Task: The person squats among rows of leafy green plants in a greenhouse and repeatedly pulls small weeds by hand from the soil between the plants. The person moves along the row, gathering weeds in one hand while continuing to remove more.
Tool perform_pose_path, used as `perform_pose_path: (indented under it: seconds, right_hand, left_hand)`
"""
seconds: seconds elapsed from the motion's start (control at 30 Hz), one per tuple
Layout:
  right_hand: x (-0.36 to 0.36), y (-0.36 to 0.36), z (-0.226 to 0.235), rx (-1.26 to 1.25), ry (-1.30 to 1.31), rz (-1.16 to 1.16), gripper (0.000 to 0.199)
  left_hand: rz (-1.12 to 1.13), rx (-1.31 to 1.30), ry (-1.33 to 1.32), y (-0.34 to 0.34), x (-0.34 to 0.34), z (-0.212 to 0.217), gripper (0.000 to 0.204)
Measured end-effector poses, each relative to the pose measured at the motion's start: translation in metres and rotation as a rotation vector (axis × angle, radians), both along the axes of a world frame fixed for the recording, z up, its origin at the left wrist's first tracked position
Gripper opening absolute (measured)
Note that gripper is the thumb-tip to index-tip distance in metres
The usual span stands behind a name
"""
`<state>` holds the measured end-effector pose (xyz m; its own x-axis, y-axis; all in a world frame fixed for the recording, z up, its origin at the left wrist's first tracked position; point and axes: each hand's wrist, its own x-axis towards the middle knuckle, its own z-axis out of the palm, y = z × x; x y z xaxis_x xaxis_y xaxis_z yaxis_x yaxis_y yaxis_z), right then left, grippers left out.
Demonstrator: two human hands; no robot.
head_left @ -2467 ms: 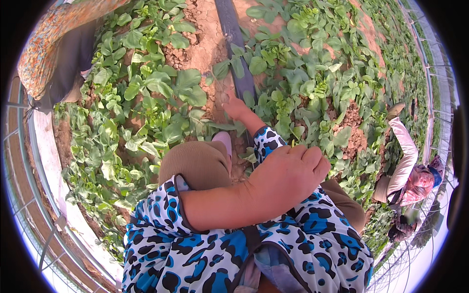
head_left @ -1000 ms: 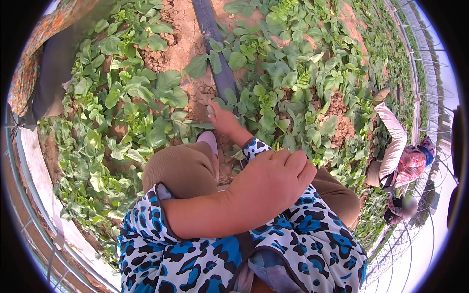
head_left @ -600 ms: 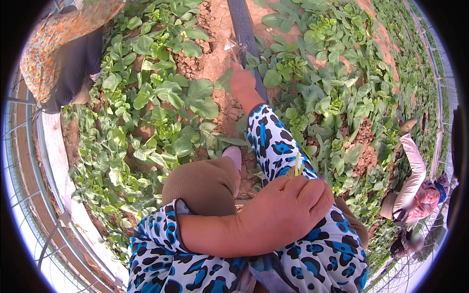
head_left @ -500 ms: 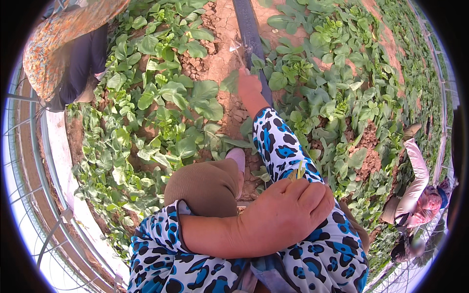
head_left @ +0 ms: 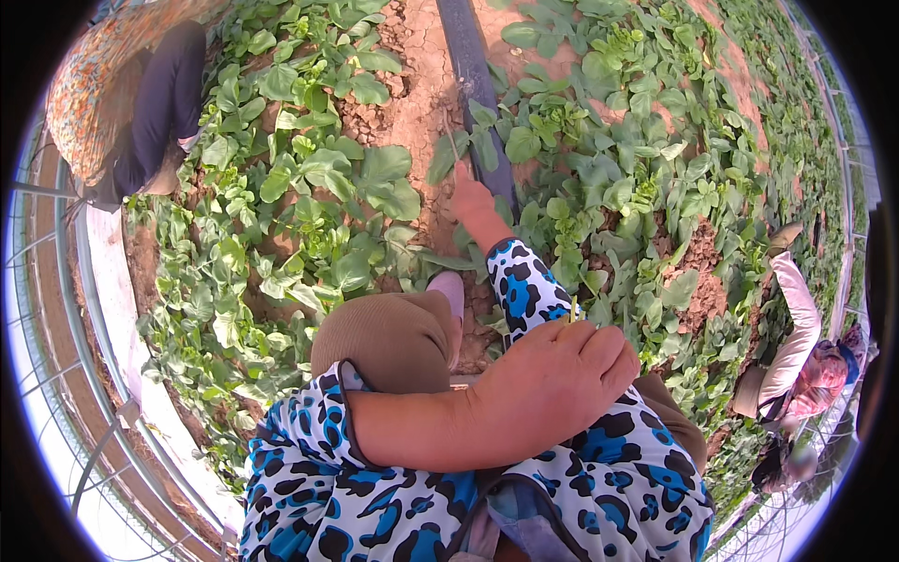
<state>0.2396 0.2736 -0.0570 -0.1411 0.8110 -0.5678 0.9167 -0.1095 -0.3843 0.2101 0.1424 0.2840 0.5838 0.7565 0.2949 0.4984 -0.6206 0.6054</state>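
Note:
My left hand [head_left: 552,398] is closed in front of my body, with the forearm crossing from the left. A thin yellow-green stem [head_left: 573,309] pokes out past its fingers; the rest is hidden in the grip. Stretched forward over the soil strip, my right hand [head_left: 476,204] is closed on a thin-shafted hand tool [head_left: 451,136]. The tool's far end is blurred. Beside that hand are a broad green leaf [head_left: 445,159] and a dark flat hose [head_left: 473,80] running along the ground.
Leafy green plants [head_left: 328,178] grow on both sides of the cracked soil strip [head_left: 417,89]. My shoe [head_left: 449,290] rests on the soil. One person [head_left: 164,103] bends at the far left; another person [head_left: 796,365] crouches at the right. Metal rails [head_left: 89,309] curve along the left edge.
My right hand has drawn back slightly toward me with the tool, whose shiny head showed more clearly before. My left hand stays closed, shifted slightly.

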Motion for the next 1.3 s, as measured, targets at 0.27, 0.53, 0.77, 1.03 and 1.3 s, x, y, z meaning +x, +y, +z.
perform_pose_path:
  seconds: [0.27, 0.53, 0.77, 1.03, 1.3]
  right_hand:
    - [0.008, -0.034, 0.007, -0.007, 0.013, -0.002, 0.070]
    - [0.026, -0.055, 0.005, 0.058, 0.194, -0.059, 0.067]
    - [0.025, -0.048, 0.037, 0.105, 0.419, -0.078, 0.063]
    - [0.005, -0.053, 0.031, 0.183, 0.465, -0.049, 0.059]
    - [0.005, -0.043, 0.025, -0.154, 0.481, -0.279, 0.054]
  left_hand:
    - [-0.043, -0.054, -0.053, -0.008, 0.003, -0.002, 0.027]
    - [-0.077, -0.070, -0.109, -0.011, -0.001, 0.000, 0.024]
    - [-0.007, 0.020, -0.109, -0.014, -0.002, -0.005, 0.019]
    - [-0.038, -0.060, -0.082, -0.012, -0.007, -0.001, 0.023]
    - [-0.054, -0.070, -0.092, -0.011, -0.006, -0.004, 0.026]
